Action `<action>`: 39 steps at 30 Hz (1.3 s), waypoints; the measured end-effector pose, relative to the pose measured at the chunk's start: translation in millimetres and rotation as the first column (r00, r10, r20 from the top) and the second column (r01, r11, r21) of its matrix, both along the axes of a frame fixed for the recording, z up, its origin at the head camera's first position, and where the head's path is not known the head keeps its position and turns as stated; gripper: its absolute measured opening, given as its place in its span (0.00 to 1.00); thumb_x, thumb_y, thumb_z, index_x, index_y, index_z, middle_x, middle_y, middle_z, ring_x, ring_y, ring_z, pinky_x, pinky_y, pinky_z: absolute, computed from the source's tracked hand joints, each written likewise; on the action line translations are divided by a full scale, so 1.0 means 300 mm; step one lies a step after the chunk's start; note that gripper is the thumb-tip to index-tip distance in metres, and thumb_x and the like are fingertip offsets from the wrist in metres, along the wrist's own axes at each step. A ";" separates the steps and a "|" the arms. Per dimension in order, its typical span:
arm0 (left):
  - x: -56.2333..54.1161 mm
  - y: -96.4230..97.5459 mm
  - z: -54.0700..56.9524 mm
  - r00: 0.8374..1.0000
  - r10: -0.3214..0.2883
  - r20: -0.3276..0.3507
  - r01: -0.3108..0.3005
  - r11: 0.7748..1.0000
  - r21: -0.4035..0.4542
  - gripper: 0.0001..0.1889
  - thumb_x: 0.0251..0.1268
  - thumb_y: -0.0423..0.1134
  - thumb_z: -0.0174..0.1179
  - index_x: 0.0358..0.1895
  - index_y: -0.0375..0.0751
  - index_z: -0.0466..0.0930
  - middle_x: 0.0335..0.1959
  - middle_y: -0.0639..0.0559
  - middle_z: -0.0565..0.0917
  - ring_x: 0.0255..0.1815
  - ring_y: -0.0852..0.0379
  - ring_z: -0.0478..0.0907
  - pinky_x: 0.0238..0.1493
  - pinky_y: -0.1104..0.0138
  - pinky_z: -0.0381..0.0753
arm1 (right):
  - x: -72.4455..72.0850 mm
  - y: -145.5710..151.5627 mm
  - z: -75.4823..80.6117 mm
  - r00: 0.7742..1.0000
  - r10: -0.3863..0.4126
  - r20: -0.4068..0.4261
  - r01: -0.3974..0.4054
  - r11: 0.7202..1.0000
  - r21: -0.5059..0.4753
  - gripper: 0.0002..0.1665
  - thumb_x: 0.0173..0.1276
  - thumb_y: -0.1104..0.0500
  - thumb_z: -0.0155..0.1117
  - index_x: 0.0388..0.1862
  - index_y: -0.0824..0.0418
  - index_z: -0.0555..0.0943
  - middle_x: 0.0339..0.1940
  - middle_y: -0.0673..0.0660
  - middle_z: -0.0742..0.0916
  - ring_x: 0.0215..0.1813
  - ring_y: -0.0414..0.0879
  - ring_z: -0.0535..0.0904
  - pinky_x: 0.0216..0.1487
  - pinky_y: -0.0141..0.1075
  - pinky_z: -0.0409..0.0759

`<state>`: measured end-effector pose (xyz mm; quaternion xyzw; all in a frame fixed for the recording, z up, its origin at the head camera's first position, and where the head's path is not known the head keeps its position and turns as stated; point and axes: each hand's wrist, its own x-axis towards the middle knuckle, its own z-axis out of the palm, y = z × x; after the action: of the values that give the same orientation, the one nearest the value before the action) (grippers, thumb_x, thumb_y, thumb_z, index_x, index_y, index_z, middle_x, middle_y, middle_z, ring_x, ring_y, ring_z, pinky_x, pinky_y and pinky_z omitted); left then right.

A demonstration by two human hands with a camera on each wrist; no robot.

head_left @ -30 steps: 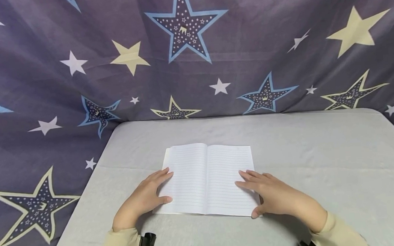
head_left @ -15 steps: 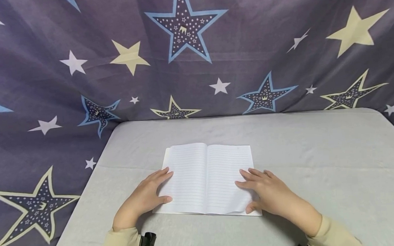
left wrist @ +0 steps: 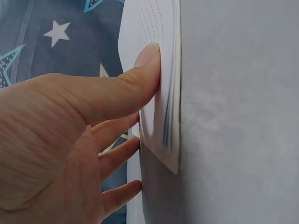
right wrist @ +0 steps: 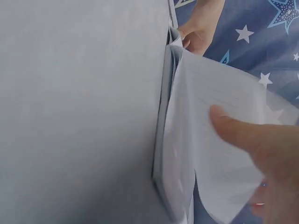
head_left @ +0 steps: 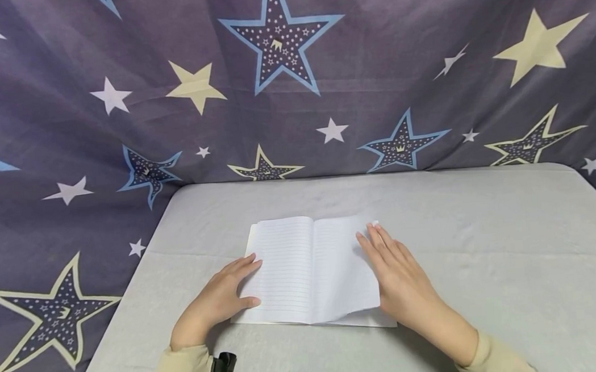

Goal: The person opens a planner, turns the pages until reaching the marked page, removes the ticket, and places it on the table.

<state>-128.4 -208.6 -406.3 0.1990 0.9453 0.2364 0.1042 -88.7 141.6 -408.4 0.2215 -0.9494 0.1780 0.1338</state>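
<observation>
Lined notebook [head_left: 288, 283] lies open on the table [head_left: 484, 214], between my hands; its right-hand leaf [head_left: 346, 268] is raised at the near corner and bowed, a page beneath showing along the near edge.

Left hand [head_left: 220, 296] is at the left edge, fingers spread, thumb on the left page [head_left: 286, 243]; right hand [head_left: 401, 285] is at the leaf's outer edge, fingers straight and close together, thumb out from them; no pinch visible.

Star-print cloth [head_left: 293, 115] hangs behind.

Step looks like a page turn, barely begun; next move calls for carrying the leaf over the centre fold without creasing; left thumb probably needs to clear.
</observation>
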 end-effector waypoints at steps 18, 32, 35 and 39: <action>-0.001 -0.024 -0.001 1.000 0.017 0.008 -0.017 1.000 -0.011 0.40 0.54 0.44 0.73 0.71 0.35 0.68 0.73 0.35 0.64 0.73 0.32 0.59 0.68 0.37 0.59 | -0.005 -0.237 0.046 0.997 0.077 -0.006 -0.076 0.965 -0.250 0.70 0.48 0.39 0.80 0.79 0.69 0.52 0.79 0.69 0.56 0.79 0.59 0.51 0.73 0.58 0.58; -0.012 -0.083 0.009 0.989 0.144 -0.024 -0.144 0.989 -0.018 0.30 0.67 0.37 0.64 0.70 0.34 0.69 0.71 0.33 0.67 0.71 0.31 0.62 0.69 0.39 0.61 | 0.035 -0.255 -0.001 0.908 0.226 0.353 -0.272 0.959 0.084 0.46 0.65 0.36 0.64 0.75 0.59 0.67 0.76 0.67 0.64 0.76 0.59 0.60 0.72 0.54 0.63; -0.017 -0.069 0.010 0.985 0.161 -0.066 -0.160 0.987 0.019 0.24 0.72 0.35 0.57 0.69 0.35 0.71 0.68 0.34 0.72 0.69 0.34 0.66 0.68 0.42 0.64 | 0.038 -0.252 -0.006 0.909 0.250 0.333 -0.302 0.947 0.113 0.43 0.66 0.37 0.63 0.74 0.58 0.69 0.76 0.67 0.64 0.76 0.59 0.61 0.71 0.55 0.64; -0.019 -0.032 0.006 0.988 0.139 -0.060 -0.135 0.989 0.067 0.25 0.71 0.37 0.59 0.69 0.36 0.72 0.68 0.37 0.72 0.70 0.36 0.66 0.69 0.43 0.64 | 0.040 -0.243 0.001 0.893 0.292 0.343 -0.350 0.929 0.121 0.40 0.67 0.39 0.63 0.73 0.56 0.71 0.77 0.64 0.65 0.76 0.57 0.61 0.70 0.56 0.66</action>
<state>-133.9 -218.0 -404.5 0.1445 0.9517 0.2660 0.0507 -76.7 68.7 -408.0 0.3553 -0.9206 0.1449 -0.0731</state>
